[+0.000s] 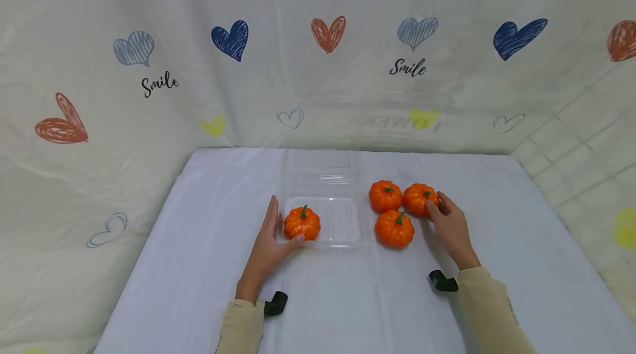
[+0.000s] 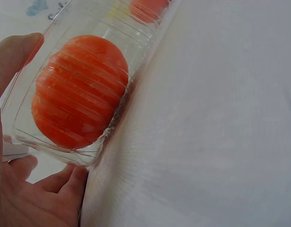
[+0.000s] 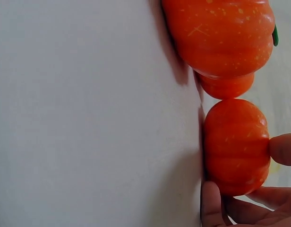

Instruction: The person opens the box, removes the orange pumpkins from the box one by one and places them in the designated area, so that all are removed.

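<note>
A clear plastic clamshell box [image 1: 343,221] lies with its lid tipped back, and one small orange pumpkin [image 1: 302,223] sits in its left part. My left hand [image 1: 270,254] holds the box at its near left corner, thumb over the front rim and fingers along the left side. In the left wrist view, that pumpkin [image 2: 81,92] shows through the ribbed wall. To the right of the box, my right hand [image 1: 453,230] grips another orange pumpkin [image 1: 418,199], its thumb on top and fingers round the right side. This pumpkin [image 3: 237,147] rests close on the cloth in the right wrist view.
Two more pumpkins stand between the box and my right hand, a back one [image 1: 385,196] and a front one [image 1: 395,229]. A white cloth [image 1: 199,265] covers the table. Behind it hangs a pale curtain [image 1: 278,83] printed with hearts.
</note>
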Motion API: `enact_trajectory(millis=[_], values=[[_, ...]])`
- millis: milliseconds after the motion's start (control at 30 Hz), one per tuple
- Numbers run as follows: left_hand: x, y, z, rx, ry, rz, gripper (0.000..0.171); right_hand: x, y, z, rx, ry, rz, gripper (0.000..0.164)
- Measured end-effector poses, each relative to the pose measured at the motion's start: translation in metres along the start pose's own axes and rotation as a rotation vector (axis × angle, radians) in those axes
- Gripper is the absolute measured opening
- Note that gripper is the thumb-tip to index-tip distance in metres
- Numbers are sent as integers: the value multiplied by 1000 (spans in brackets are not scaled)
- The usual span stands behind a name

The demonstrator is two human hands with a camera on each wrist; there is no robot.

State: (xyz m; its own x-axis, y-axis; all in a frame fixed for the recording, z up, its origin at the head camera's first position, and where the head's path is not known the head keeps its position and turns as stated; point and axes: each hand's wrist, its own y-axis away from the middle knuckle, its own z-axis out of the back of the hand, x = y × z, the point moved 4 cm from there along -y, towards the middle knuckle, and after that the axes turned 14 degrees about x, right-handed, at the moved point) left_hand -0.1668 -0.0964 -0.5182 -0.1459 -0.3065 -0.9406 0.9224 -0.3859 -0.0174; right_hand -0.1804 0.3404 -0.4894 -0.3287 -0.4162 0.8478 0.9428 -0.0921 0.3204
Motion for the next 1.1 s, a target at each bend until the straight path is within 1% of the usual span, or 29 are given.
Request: enact_trajectory(millis=[233,367,467,667,867,1033,1100], values=[[0,0,0,7,2,3,115,2,3,1,-2,-27,-18,76],[-1,0,1,6,0,5,116,5,8,4,-41,-58,-28,75],[0,-1,1,6,3,4,116,9,12,6,-71,-62,-8,74],[0,-1,1,5,15,-2,116,23,20,5,-83,-57,89,74],[1,0,0,4,13,-1,116,43,29,-2,-85,-69,178,74],[1,0,1,3,15,-1,117,62,34,-10,-62,-80,292,73],[1,0,0,5,17,0,117,69,35,-14,-42,-94,322,72]])
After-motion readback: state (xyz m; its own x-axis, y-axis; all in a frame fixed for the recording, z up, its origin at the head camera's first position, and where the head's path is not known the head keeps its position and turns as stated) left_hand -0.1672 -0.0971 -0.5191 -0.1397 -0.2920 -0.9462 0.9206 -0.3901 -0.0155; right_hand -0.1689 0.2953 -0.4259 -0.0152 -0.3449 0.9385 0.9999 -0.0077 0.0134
